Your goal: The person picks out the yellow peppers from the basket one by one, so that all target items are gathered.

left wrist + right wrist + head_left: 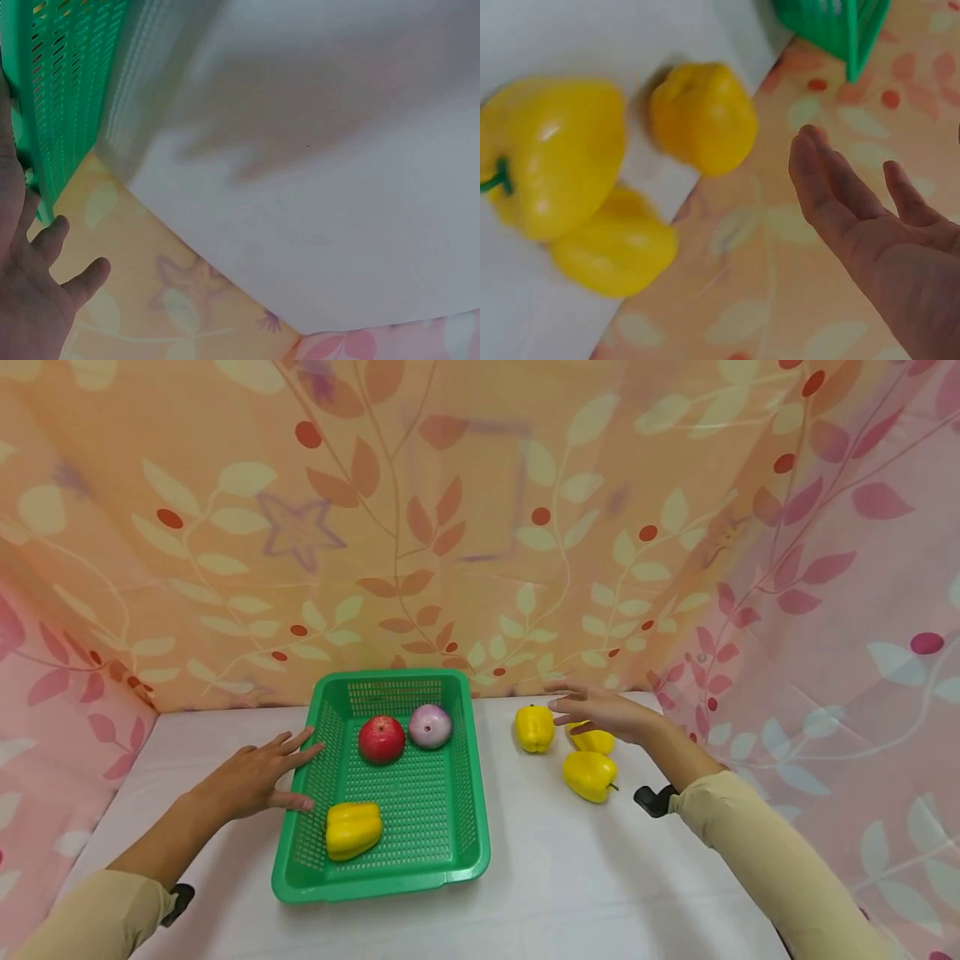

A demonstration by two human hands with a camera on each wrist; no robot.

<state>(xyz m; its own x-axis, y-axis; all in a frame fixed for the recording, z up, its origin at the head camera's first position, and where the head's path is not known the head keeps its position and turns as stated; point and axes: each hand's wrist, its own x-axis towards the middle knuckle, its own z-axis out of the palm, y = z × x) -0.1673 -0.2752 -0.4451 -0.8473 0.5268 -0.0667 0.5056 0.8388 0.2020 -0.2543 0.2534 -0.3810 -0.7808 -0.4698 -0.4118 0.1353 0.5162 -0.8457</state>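
A green plastic basket (390, 887) stands on the white table. Inside it lie a yellow bell pepper (353, 831) at the near left, a red pomegranate-like fruit (381, 740) and a pale purple round vegetable (430, 727) toward the back. My left hand (258, 774), fingers spread, is at the basket's left rim; whether it touches cannot be told. Over the table on the right, my right hand (603, 710) holds nothing, its fingers extended. Near it are three yellow bell peppers: one at the left (535, 729), one partly hidden beneath the hand (592, 739), one nearest me (590, 776).
A floral orange cloth (480, 568) hangs behind the table, with pink floral cloth (847, 652) at the sides. The white tabletop (555, 877) extends in front of the peppers. Black bands (655, 802) sit at both wrists.
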